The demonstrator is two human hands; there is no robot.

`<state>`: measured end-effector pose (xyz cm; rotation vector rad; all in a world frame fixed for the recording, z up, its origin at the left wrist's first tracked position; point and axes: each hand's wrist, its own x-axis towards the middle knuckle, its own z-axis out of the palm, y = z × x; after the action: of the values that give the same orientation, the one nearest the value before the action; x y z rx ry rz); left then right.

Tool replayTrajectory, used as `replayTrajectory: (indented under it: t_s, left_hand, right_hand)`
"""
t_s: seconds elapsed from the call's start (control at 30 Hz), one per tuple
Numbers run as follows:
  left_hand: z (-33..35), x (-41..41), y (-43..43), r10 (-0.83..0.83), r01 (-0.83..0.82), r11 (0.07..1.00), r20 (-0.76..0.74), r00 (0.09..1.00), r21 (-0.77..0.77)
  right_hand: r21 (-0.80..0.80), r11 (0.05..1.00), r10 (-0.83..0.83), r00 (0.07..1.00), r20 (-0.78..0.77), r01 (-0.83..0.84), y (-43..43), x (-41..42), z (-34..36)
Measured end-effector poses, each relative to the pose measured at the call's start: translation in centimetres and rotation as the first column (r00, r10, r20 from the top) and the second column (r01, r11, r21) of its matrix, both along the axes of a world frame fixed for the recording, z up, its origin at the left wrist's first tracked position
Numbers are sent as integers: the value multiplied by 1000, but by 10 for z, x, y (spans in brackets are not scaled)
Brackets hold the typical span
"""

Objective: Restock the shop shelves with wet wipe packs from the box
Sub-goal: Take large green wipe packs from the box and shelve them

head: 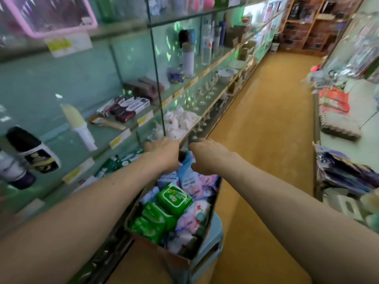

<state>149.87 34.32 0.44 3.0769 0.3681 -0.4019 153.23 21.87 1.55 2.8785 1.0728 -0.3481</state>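
Shelves [123,132] at left: glass, loaded with bottles, stemmed glasses [205,91] near edge just beyond hands. Left hand [163,153] reaches over far rim of box [168,253], fingers hidden; grip cannot be told. Wet wipe packs [174,198] fill box, perched on blue stool [215,236]. Right hand [205,158] curls down by blue pack; hold unclear. Risks: tug at far rim may tip box off stool; raised hand may knock glassware.
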Motion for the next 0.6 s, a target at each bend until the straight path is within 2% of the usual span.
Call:
replayTrajectory:
  t_s: [0.27, 0.43, 0.6]
  left_hand:
    - [-91, -8, 23, 112, -123, 992, -230, 967, -38]
    - [-147, -8, 34, 208, -279, 950, -375, 904, -144]
    - [-191, -9, 40, 285, -391, 876, -349, 893, -283]
  right_hand:
    - [-65, 996, 41, 983, -181, -53, 21, 11, -98]
    - [-106, 991, 41, 950, -310, -77, 28, 22, -157]
    - [-94, 995, 1, 910, -414, -43, 37, 31, -204]
